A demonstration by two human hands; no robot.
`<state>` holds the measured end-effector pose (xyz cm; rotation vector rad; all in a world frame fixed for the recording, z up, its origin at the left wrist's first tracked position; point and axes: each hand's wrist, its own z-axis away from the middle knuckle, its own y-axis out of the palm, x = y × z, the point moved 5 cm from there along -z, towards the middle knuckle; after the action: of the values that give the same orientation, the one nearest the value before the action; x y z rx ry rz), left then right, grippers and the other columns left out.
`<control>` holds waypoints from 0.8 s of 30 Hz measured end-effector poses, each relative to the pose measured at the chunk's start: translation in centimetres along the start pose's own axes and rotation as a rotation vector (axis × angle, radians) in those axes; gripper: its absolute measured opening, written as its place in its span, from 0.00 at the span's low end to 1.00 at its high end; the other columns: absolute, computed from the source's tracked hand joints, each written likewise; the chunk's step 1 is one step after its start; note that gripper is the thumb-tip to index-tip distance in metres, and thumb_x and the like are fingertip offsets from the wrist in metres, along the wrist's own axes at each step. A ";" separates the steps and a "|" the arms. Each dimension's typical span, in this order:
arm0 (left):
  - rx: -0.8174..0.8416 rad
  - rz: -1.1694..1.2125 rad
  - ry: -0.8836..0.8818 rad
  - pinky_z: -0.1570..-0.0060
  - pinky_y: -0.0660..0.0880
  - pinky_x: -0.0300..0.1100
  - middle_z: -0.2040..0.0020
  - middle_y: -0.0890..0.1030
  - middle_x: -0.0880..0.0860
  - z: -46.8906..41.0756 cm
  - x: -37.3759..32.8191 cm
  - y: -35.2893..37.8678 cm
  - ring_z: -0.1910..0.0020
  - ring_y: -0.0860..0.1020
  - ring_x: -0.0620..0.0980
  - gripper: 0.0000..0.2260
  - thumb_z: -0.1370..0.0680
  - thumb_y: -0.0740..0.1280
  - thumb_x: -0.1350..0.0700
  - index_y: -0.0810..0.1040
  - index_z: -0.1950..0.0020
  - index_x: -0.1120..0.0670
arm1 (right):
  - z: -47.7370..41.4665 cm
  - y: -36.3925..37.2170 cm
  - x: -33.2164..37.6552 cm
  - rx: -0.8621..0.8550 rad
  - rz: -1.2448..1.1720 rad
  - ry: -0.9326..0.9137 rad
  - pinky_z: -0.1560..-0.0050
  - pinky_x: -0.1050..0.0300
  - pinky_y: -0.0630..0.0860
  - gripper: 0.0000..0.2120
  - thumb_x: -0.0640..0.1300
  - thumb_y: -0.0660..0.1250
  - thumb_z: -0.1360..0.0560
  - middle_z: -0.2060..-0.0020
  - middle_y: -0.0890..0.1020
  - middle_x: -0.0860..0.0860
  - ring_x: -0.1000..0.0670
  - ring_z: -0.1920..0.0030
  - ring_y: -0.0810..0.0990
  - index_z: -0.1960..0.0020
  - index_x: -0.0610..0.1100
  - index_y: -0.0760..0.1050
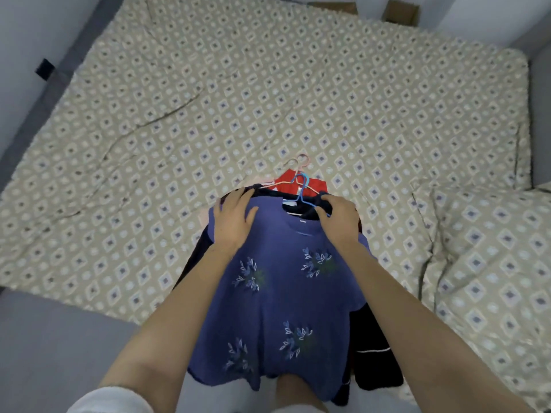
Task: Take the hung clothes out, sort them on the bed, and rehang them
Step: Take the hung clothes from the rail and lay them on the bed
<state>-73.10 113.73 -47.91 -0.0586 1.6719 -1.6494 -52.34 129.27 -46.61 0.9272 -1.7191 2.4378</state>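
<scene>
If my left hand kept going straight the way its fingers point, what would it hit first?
The left hand lies flat on the blue floral shirt, fingers pointing up the bed. It would likely cross the edge of the dark garment just past the fingertips, then only patterned bedspread; depth is unclear.

Blue leaf-sprigged top on a beige diamond-patterned bedspread, red garment behind.

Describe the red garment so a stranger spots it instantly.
On the patterned bed, a clothes pile lies at the near edge under a blue top. At its far end, beneath the hangers, peeks the red garment, the only red piece.
</scene>
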 end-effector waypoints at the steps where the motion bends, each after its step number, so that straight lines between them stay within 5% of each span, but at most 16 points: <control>1: -0.001 -0.005 -0.017 0.25 0.48 0.58 0.23 0.66 0.53 0.9 0.1 -0.9 0.23 0.61 0.55 0.20 0.16 0.59 0.50 0.67 0.24 0.52 | 0.5 -0.1 1.3 -0.004 0.011 -0.033 0.45 0.47 0.75 0.17 0.47 0.68 0.23 0.44 0.82 0.44 0.41 0.42 0.78 0.36 0.43 0.77; 13: -0.232 -0.072 -0.249 0.25 0.46 0.61 0.21 0.61 0.55 19.6 10.7 -13.4 0.21 0.56 0.56 0.24 0.17 0.56 0.44 0.64 0.22 0.50 | 13.7 5.6 21.7 0.210 0.324 -0.543 0.24 0.42 0.53 0.30 0.58 0.57 0.19 0.23 0.60 0.46 0.42 0.23 0.55 0.21 0.49 0.55; 24: -0.530 -0.197 -0.639 0.26 0.44 0.62 0.20 0.57 0.54 54.9 24.4 -23.3 0.21 0.53 0.56 0.28 0.19 0.63 0.46 0.59 0.20 0.48 | 43.2 13.9 39.6 0.326 0.273 -1.038 0.25 0.43 0.52 0.31 0.58 0.60 0.20 0.23 0.60 0.46 0.42 0.23 0.55 0.21 0.52 0.56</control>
<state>-71.73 51.35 -31.82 -0.9334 1.5624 -1.0964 -70.15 74.07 -30.33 2.4732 -1.6968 2.6273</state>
